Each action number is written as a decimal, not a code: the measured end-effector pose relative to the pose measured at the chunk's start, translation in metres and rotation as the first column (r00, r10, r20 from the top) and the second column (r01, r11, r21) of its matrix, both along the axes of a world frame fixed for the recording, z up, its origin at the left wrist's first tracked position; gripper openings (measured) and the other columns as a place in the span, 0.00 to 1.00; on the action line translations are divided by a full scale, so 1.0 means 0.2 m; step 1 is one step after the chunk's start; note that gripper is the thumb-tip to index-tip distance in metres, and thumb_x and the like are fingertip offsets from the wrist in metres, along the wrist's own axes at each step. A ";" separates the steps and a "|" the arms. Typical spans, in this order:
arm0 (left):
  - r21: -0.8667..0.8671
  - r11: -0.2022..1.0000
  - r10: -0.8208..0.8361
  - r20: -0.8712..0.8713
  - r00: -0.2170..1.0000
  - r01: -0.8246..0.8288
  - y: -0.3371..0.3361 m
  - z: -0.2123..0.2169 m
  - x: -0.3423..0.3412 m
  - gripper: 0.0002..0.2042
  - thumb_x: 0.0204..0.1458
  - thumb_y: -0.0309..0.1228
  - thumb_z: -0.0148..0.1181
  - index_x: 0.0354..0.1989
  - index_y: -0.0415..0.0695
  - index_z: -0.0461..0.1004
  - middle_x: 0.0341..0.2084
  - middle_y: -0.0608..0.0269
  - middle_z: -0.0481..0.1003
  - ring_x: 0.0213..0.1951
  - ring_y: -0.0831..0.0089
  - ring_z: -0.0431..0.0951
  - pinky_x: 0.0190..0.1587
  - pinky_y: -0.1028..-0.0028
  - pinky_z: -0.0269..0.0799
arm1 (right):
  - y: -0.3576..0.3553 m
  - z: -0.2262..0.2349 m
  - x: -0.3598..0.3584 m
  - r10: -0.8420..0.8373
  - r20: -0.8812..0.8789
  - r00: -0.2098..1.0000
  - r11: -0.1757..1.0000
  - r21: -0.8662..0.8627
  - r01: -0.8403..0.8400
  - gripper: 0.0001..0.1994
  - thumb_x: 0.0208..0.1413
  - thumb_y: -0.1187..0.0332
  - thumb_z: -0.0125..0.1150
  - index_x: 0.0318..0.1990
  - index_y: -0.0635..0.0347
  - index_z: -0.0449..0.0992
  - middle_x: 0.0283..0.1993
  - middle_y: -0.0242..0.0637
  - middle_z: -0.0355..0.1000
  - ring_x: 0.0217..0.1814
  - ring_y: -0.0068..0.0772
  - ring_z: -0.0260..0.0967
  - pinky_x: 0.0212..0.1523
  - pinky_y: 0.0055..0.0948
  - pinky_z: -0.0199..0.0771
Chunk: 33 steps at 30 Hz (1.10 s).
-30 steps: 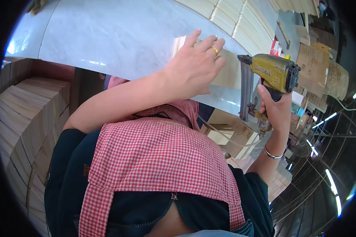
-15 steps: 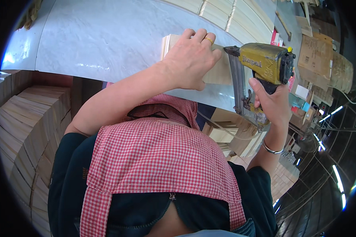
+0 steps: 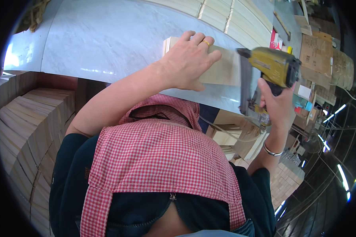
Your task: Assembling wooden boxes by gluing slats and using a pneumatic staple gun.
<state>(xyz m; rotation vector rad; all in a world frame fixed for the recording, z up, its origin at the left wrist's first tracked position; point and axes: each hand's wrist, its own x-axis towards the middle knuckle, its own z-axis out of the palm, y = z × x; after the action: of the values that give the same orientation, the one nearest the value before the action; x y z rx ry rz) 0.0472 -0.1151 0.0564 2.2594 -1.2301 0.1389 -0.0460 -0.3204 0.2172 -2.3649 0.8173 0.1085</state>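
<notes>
A pale wooden piece [image 3: 225, 70] with layered edges at its left end lies on the marbled tabletop. I cannot tell whether it is a box or stacked boards. Across it rests my left hand [image 3: 190, 59], fingers bent over the far side and thumb by the near side; its palm hides the middle of the piece. Gripped in my right hand [image 3: 279, 104] is a yellow and black nail gun [image 3: 271, 65], somewhat blurred. Its nose is just beyond the right end of the wood, seemingly apart from it. A pale air hose runs near its lower end.
Long pale wooden strips [image 3: 241, 19] lie in rows along the far side of the marbled table [image 3: 106, 43]. Stacked boards [image 3: 35, 118] stand at the left below the table edge. Cardboard boxes [image 3: 316, 55] are at the right, and wooden pieces [image 3: 241, 136] lie under the table.
The nail gun and my right hand have moved right, away from the wooden piece, baring more of its right end. My left hand stays on the wood, its thumb slightly shifted.
</notes>
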 end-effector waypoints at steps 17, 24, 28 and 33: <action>-0.229 0.359 0.311 -0.884 0.348 -0.905 1.22 -0.06 -0.32 0.24 0.61 0.35 0.59 0.64 0.37 0.69 0.54 0.52 0.76 0.49 0.67 0.78 0.52 0.73 0.75 | -1.15 -0.92 -0.75 -0.217 -0.101 0.971 0.641 -0.765 0.064 0.30 0.60 0.66 0.59 0.69 0.64 0.61 0.48 0.61 0.77 0.44 0.65 0.78 0.46 0.52 0.78; 0.114 0.678 0.728 0.029 0.685 -0.726 1.08 0.02 -0.61 0.29 0.42 0.41 0.74 0.56 0.52 0.74 0.61 0.59 0.69 0.61 0.64 0.68 0.66 0.48 0.54 | -1.42 -1.13 -0.64 -0.038 0.264 0.964 0.492 -0.834 0.248 0.29 0.59 0.56 0.62 0.62 0.69 0.70 0.44 0.63 0.74 0.46 0.65 0.71 0.49 0.51 0.74; 0.357 0.593 0.746 0.092 0.659 -0.722 1.11 -0.16 -0.64 0.12 0.48 0.32 0.63 0.42 0.53 0.75 0.42 0.68 0.76 0.49 0.67 0.74 0.59 0.52 0.61 | -1.01 -0.97 -0.43 0.205 0.539 0.817 0.587 -0.735 0.338 0.23 0.55 0.63 0.62 0.56 0.66 0.72 0.48 0.61 0.71 0.48 0.62 0.66 0.53 0.54 0.68; 0.197 0.626 0.707 0.265 0.656 -0.754 1.04 0.19 -0.72 0.06 0.53 0.33 0.58 0.39 0.50 0.74 0.38 0.65 0.75 0.43 0.66 0.74 0.47 0.62 0.68 | -0.76 -1.10 -0.18 0.410 0.686 0.601 0.688 -0.665 0.289 0.30 0.59 0.61 0.65 0.61 0.73 0.66 0.58 0.67 0.63 0.58 0.69 0.62 0.62 0.57 0.64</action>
<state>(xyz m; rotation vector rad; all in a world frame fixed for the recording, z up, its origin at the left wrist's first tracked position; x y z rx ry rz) -0.0971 0.0923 0.0945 2.9496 -0.2996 0.4856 -0.0813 -0.4732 -0.0036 -2.6848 0.2832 -1.4623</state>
